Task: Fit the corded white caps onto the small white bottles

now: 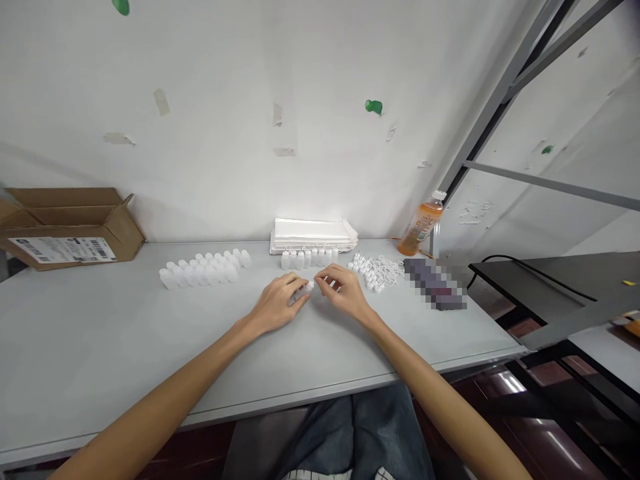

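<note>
At the middle of the table, my left hand (281,301) is closed around a small white bottle (310,286), with only its top showing between thumb and fingers. My right hand (343,288) is beside it, thumb and fingers pinched together close to the bottle's top; what they pinch is too small to make out. Just beyond my hands stands a row of small white bottles (307,259) with caps on. To the right lies a pile of white caps with string loops (375,272). Rows of translucent white bottles (205,270) stand to the left.
A stack of flat white sheets or packs (315,235) lies against the wall. An open cardboard box (75,227) sits at the far left. At the right are an orange drink bottle (423,225), a blurred dark object (435,285) and a grey metal frame (493,110).
</note>
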Motion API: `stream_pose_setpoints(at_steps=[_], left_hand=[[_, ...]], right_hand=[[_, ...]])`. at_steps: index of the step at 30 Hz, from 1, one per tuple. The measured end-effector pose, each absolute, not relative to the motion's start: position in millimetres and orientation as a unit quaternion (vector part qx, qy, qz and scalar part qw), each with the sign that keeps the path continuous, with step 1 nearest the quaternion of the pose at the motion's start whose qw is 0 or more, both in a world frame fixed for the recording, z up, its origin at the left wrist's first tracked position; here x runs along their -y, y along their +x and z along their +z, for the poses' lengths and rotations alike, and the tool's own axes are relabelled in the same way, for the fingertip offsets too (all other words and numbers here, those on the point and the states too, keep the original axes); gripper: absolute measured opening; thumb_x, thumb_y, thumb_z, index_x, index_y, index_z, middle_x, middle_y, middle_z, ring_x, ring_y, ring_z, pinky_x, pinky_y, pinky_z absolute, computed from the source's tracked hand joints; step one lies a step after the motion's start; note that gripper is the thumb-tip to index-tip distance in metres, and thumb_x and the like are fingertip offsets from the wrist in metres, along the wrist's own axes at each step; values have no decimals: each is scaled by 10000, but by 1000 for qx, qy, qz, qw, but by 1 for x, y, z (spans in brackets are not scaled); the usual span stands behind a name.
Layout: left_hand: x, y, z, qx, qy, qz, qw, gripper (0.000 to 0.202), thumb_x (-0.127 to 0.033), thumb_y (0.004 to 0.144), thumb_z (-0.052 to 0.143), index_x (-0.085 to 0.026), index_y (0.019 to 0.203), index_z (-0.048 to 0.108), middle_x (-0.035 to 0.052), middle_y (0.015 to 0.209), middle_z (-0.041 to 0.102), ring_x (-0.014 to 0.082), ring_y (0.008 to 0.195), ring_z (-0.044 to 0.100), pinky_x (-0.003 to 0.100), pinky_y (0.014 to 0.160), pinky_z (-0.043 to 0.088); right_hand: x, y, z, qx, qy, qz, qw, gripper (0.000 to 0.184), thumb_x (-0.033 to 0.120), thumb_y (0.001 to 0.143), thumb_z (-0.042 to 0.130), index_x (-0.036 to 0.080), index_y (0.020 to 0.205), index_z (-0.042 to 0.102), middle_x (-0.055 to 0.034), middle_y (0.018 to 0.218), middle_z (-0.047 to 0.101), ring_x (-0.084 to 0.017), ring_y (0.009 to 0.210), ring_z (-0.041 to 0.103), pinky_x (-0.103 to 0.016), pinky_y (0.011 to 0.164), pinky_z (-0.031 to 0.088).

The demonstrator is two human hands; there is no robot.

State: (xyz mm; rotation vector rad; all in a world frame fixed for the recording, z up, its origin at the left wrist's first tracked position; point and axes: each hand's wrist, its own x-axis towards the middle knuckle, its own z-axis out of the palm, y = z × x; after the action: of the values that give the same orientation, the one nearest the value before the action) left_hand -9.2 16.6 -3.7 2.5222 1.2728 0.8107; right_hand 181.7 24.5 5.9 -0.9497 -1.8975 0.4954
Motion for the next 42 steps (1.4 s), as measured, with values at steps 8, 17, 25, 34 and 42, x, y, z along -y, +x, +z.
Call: stream_pose_setpoints(at_steps=[8, 17, 25, 34, 42], left_hand=[[-20, -12, -2, -512, 789, 310, 138, 231, -389, 828, 547, -208, 932, 646, 17, 839, 653, 161, 715, 585, 288, 669, 447], [-38, -32, 2, -683, 612, 381, 117, 244, -430, 744, 616, -248, 904, 648, -24, 933, 699, 165, 752, 627, 272, 649, 425], [-49, -40, -2, -726, 595, 327, 111, 275, -465, 754, 607, -256, 927, 648, -3, 966, 717, 217, 869, 641, 285, 663, 412], [-61, -40, -1, -725, 603, 318, 96, 256, -450, 767, 605, -240, 874, 704, 24, 984, 732, 250, 907, 646, 301, 686, 443], [-72, -43, -4, -705, 619, 327, 115, 274, -452, 746, 626, -239, 890, 722, 12, 970, 737, 240, 910, 652, 281, 697, 456]], right_hand=[[-27, 188, 8, 728, -427, 201, 497, 290, 351, 941, 420, 205, 980, 667, -71, 1000, 598, -92, 593, 573, -217, 445, 414], [-33, 198, 4, 750, -453, 125, 465, 294, 345, 954, 399, 194, 965, 651, -80, 942, 624, -135, 653, 572, -258, 534, 439], [-35, 202, 6, 761, -459, 88, 451, 307, 362, 959, 392, 191, 898, 640, -65, 876, 623, -134, 623, 554, -258, 538, 424], [-35, 206, 9, 776, -449, 92, 434, 373, 404, 970, 357, 196, 783, 604, -61, 798, 602, -144, 611, 535, -268, 546, 407], [-32, 207, 17, 780, -450, 104, 422, 501, 479, 984, 254, 203, 768, 611, -53, 684, 587, -172, 639, 542, -304, 651, 423]])
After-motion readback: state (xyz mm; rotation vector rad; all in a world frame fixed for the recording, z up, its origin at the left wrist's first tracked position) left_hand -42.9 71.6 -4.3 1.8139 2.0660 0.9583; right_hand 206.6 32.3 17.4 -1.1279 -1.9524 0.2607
